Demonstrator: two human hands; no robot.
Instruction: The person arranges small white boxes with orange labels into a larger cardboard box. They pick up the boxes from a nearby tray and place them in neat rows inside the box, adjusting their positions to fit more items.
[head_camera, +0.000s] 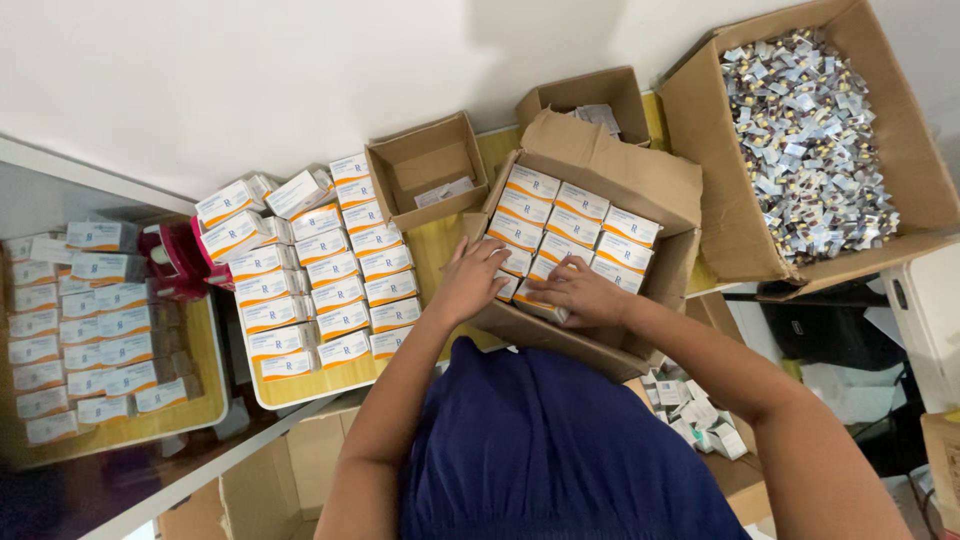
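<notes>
With the left hand (470, 278) flat and open on the white-and-orange cartons (560, 232) inside the cardboard box (640, 180) at 12 o'clock, the right hand (578, 292), fingers curled over one carton at the near row, should press it level and snug.

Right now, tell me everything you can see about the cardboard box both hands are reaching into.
The cardboard box is plain brown, open on top, its flaps folded outward, and it sits tilted on the yellow table. It holds neat rows of small white cartons with orange and blue bands, nearly full. The left hand and the right hand both rest on cartons at its near edge. Smaller open boxes stand behind it.
</notes>
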